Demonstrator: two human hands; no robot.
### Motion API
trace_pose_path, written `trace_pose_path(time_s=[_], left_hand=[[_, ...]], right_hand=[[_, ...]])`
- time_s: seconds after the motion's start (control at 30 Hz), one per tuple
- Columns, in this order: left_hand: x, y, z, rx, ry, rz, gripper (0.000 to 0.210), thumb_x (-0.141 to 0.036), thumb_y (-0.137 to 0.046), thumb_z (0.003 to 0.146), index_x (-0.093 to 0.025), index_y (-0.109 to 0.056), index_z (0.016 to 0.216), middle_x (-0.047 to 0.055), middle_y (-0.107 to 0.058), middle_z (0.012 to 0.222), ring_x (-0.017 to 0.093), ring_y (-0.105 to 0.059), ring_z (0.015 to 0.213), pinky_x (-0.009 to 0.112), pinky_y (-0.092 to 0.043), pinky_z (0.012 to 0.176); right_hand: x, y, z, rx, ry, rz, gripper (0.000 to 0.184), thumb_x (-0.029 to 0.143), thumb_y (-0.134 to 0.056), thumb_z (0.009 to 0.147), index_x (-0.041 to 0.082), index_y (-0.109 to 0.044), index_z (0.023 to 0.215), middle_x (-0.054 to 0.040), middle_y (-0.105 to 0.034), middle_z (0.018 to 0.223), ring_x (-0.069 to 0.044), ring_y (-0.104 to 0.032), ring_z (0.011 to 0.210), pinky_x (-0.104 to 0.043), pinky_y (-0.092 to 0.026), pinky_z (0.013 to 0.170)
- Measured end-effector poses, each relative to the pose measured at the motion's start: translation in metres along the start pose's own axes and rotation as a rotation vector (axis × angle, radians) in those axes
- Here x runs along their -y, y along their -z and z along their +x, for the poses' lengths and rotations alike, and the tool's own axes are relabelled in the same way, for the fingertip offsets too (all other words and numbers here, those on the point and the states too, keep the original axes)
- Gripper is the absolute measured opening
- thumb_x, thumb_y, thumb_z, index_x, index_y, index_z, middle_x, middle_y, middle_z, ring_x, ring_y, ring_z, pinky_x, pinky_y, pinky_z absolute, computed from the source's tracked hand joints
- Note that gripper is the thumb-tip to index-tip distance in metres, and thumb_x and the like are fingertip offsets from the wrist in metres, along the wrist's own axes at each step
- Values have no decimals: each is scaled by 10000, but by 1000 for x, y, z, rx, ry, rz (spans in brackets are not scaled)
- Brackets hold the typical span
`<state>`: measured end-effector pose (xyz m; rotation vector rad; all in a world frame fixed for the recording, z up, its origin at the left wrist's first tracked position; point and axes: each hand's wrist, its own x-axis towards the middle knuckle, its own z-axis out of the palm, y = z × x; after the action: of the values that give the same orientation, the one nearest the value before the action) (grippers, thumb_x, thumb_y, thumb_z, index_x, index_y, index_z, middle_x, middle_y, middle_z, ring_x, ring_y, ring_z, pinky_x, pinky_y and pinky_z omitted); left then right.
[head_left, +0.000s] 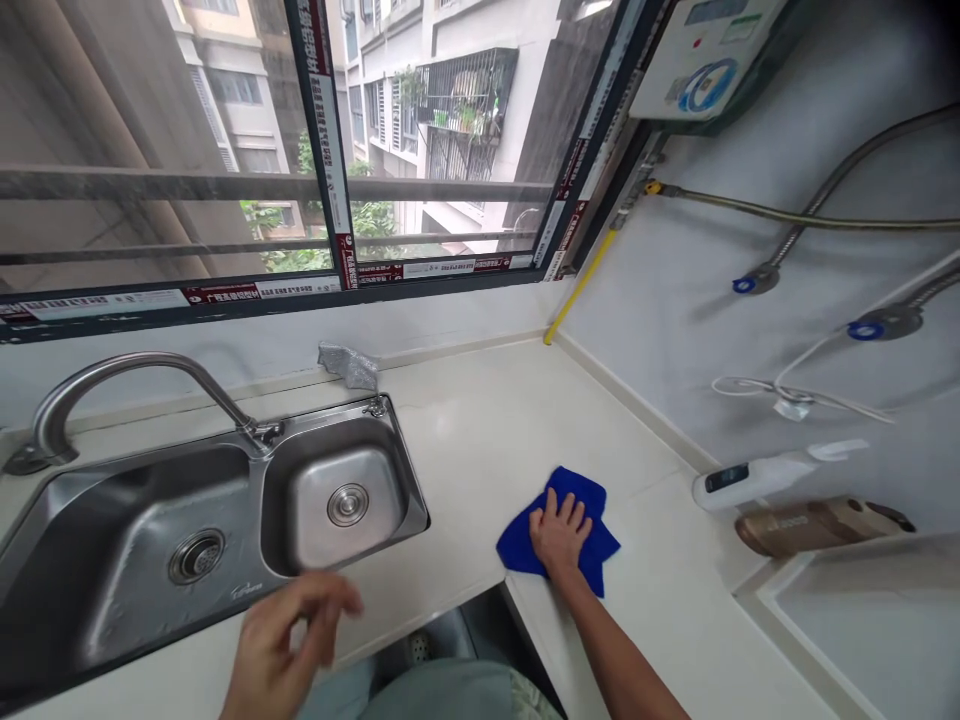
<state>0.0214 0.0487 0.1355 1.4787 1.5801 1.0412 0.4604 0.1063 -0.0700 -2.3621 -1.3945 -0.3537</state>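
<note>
My right hand (559, 530) lies flat, fingers spread, pressed on a blue cloth (581, 495) spread on the cream countertop (480, 440) near its inner corner. My left hand (289, 635) hovers blurred above the counter's front edge, just below the smaller right bowl of the steel double sink (341, 495). Its fingers are loosely curled and hold nothing.
A curved steel faucet (112, 385) arches over the sink. A grey scrubbing cloth (349, 365) lies behind it by the window ledge. At the right wall lie a white bottle (757, 475) and a brown bottle (810, 525). Hoses and a water heater (705, 55) hang above.
</note>
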Motion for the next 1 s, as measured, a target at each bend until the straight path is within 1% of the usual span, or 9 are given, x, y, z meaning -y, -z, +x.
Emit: trace_pose_path(time_s=[0.07, 0.17, 0.23, 0.27, 0.33, 0.47, 0.63, 0.9, 1.0], left_hand=[[23, -8, 13, 32, 107, -60, 510, -664, -609, 792, -195, -676, 983, 32, -707, 821, 127, -500, 509, 276, -448, 511], [78, -7, 13, -157, 345, -77, 556, -663, -574, 707, -195, -663, 993, 40, -745, 840, 145, -497, 497, 289, -453, 521], [115, 1, 2, -187, 464, 76, 435, -546, -562, 702, -222, -675, 968, 23, -761, 832, 191, -607, 611, 284, -478, 585], [130, 5, -4, -182, 510, 126, 393, -518, -542, 705, -238, -673, 947, 7, -760, 802, 196, -605, 574, 290, -473, 567], [151, 11, -15, -143, 478, 167, 352, -496, -513, 736, -266, -664, 956, -24, -754, 777, 189, -604, 535, 290, -479, 576], [158, 6, -21, -118, 334, 335, 314, -464, -502, 783, -274, -687, 952, -22, -715, 714, 193, -646, 627, 270, -464, 629], [154, -11, -21, -232, 371, 580, 404, -463, -434, 860, -263, -693, 1097, 17, -693, 714, 192, -586, 560, 273, -380, 553], [172, -17, -32, -246, 224, 569, 401, -459, -407, 893, -246, -699, 1068, 40, -743, 869, 192, -641, 671, 256, -402, 570], [177, -18, -31, -270, 176, 602, 417, -456, -394, 907, -233, -707, 1071, 50, -754, 918, 189, -656, 698, 253, -400, 567]], right_hand=[[23, -7, 0, 12, 27, 17, 602, 317, -329, 928, 53, -426, 1460, -276, -321, 1528, -490, -187, 1431, -754, -204, 1058], [41, -10, -6, 50, 102, 40, 595, 309, -361, 929, 108, -398, 1488, -217, -316, 1556, -456, -173, 1452, -728, -201, 1090], [43, -6, -14, 77, 162, 49, 586, 302, -375, 934, 142, -389, 1497, -179, -306, 1573, -418, -173, 1467, -690, -207, 1120], [41, -2, -19, 90, 190, 51, 579, 298, -381, 937, 158, -391, 1498, -162, -296, 1583, -398, -176, 1473, -664, -210, 1137], [32, 9, -30, 121, 256, 56, 567, 289, -386, 943, 187, -388, 1500, -130, -263, 1604, -360, -184, 1481, -616, -217, 1164], [2, 35, -53, 176, 432, 72, 576, 260, -365, 952, 215, -331, 1526, -85, -198, 1632, -305, -179, 1493, -555, -244, 1187], [-43, 67, -84, 230, 577, 94, 591, 254, -346, 964, 239, -267, 1549, -62, -186, 1636, -281, -195, 1492, -547, -284, 1186], [-130, 117, -153, 337, 697, 42, 638, 276, -401, 941, 275, -243, 1559, -62, -207, 1629, -316, -240, 1477, -563, -351, 1156], [-146, 127, -169, 329, 732, 20, 666, 296, -429, 920, 284, -243, 1559, -65, -247, 1616, -321, -280, 1461, -538, -396, 1127]])
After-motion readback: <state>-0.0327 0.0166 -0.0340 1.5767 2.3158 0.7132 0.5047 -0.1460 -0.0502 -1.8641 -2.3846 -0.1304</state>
